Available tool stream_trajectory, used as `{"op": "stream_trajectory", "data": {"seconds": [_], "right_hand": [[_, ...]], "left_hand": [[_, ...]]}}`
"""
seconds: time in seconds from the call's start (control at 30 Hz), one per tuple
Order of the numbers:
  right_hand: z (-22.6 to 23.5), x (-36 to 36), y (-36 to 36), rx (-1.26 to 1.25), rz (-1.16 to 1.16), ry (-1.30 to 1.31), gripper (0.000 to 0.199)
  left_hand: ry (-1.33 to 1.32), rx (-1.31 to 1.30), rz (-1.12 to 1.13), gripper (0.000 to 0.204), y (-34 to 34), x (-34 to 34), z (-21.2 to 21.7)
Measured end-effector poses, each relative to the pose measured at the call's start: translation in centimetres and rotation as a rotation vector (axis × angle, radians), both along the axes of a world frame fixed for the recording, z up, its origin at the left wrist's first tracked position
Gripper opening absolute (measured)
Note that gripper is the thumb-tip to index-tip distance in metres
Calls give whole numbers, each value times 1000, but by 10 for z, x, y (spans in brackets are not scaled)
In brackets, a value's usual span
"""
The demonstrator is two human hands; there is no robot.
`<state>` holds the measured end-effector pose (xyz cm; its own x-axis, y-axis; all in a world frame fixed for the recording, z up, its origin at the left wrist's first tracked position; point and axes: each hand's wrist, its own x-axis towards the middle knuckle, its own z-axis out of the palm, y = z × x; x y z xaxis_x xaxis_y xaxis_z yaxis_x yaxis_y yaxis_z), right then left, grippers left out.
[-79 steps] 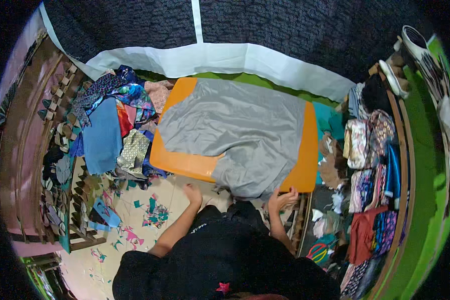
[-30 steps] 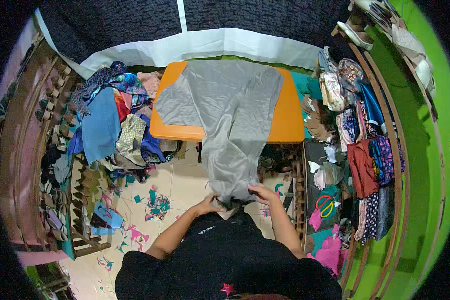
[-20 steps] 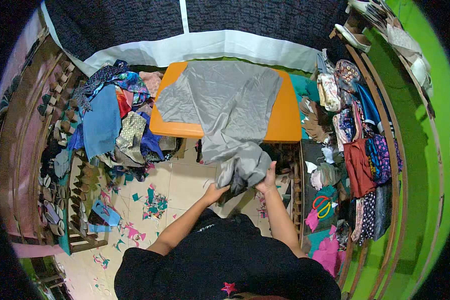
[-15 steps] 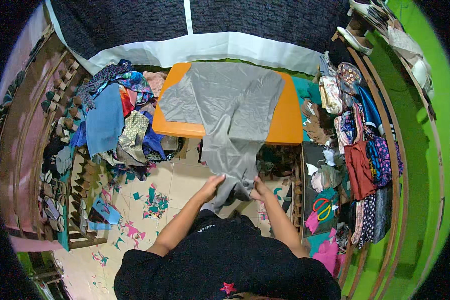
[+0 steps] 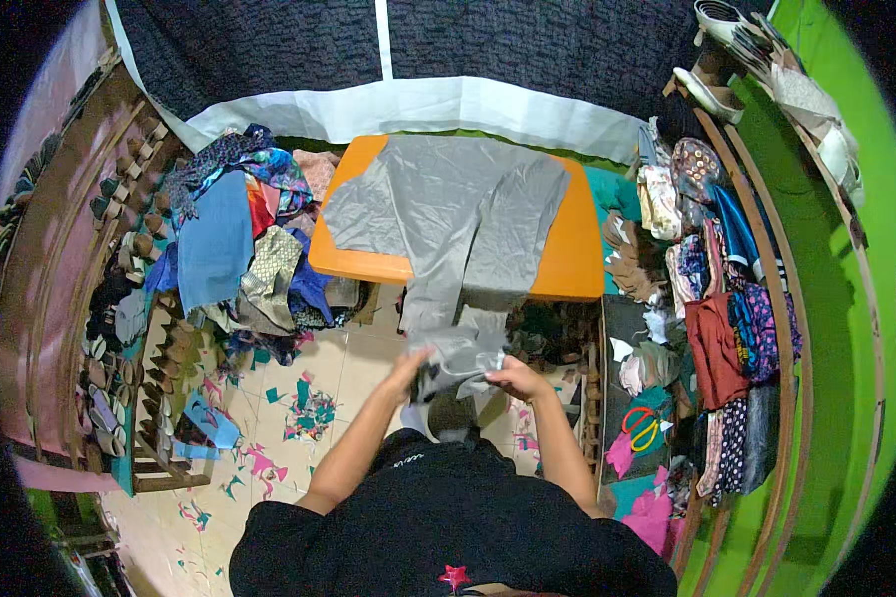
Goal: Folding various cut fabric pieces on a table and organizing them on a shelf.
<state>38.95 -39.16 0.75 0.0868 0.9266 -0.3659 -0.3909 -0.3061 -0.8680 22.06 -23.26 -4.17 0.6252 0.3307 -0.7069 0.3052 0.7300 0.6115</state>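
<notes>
Below the near edge of a small orange table [image 5: 572, 261], a person's left hand [image 5: 409, 366] and right hand [image 5: 514, 378] clasp the bunched lower end of a long grey woven cloth [image 5: 458, 219], fingers closed into its folds. The cloth runs up from the hands, over the table's front edge and spreads wide across most of the tabletop, leaving bare orange at the right side and front left corner.

The table stands against a white sheet [image 5: 418, 102] hanging below a dark blue patterned curtain [image 5: 269, 45]. At its left, a heap of mixed coloured garments [image 5: 244, 244], blue, red and patterned, presses against the table's side and spills toward the cream tiled floor [image 5: 338, 363], which is littered with teal and pink fabric scraps [image 5: 309, 410]. At the right, folded patterned textiles [image 5: 717, 298] crowd curved wooden shelves along a bright green wall [image 5: 846, 328]; orange-handled scissors [image 5: 642, 428] lie among offcuts there. Open floor shows only in the narrow strip between the heap and the person's black shirt [image 5: 448, 517].
</notes>
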Motion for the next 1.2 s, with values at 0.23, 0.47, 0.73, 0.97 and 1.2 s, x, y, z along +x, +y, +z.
{"op": "stream_trajectory", "data": {"seconds": [0.23,0.47,0.73,0.97,1.2], "right_hand": [[0,25,5,309,-277,808,42],[-9,15,40,273,-648,428,44],[4,14,65,-442,-447,-493,41],[45,68,89,166,-829,417,43],[23,183,125,351,-459,186,60]], "left_hand": [[-47,-148,-192,61,-25,-7,-3],[-394,495,-498,33,15,21,81],[-418,-12,150,28,104,46,83],[-342,-18,-381,53,134,80,101],[-479,-210,-381,13,201,182,68]]}}
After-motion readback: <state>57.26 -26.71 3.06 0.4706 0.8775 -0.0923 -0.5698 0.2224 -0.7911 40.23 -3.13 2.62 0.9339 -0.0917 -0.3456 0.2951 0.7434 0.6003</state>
